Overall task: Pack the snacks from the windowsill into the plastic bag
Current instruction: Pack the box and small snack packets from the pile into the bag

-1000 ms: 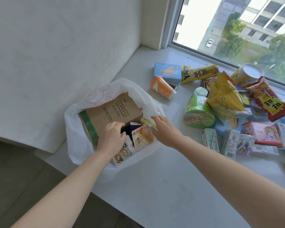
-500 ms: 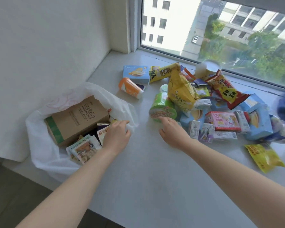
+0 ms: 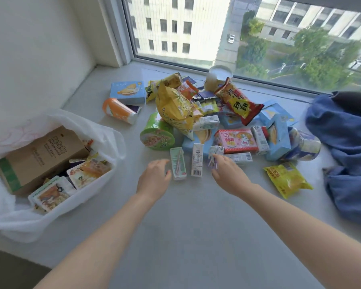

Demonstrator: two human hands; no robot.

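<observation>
Windowsill (image 3: 196, 226), snack heap (image 3: 175, 109) behind green drink carton (image 3: 178, 163). Left hand (image 3: 154, 180) left of it, fingers loose, empty; right hand (image 3: 227, 172) grip unclear. Carton probably light, stiff: pinch long sides.

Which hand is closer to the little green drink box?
Left. The left hand sits right beside the green drink box, on its left. The right hand is farther off to its right, past the white carton.

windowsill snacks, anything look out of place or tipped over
A crumpled blue cloth lies at the right end of the windowsill, not a snack. The green instant-noodle cup and orange cup lie tipped on their sides.
</observation>
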